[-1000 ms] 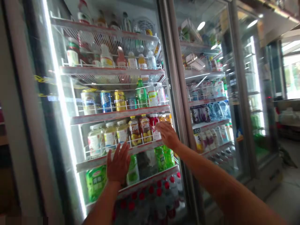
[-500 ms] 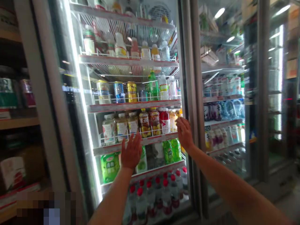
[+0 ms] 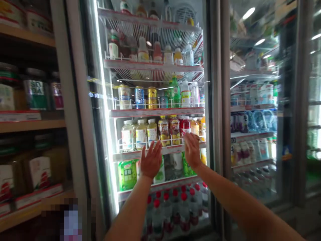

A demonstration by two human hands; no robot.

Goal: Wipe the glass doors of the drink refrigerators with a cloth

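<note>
A lit drinks fridge with a glass door [image 3: 100,110] fills the middle of the view. My left hand [image 3: 150,160] is raised flat against the glass, fingers stretched upward, holding nothing. My right hand [image 3: 192,149] is also flat and open against the glass, a little higher and to the right. Behind both hands runs a shelf of juice bottles [image 3: 164,132], with green bottles [image 3: 127,174] on the shelf below. Cans [image 3: 139,97] stand on the shelf above. Red-capped water bottles [image 3: 173,207] fill the bottom shelf.
A second glass-door fridge [image 3: 253,117] stands to the right, separated by a grey frame post [image 3: 215,100]. Wooden shelves [image 3: 30,125] with cans and boxes stand to the left. More fridge doors continue at the far right.
The view has swung left, bringing the wooden shelves into sight. My right hand has slid left along the glass, closer to my left hand. Both hands stay flat and open.
</note>
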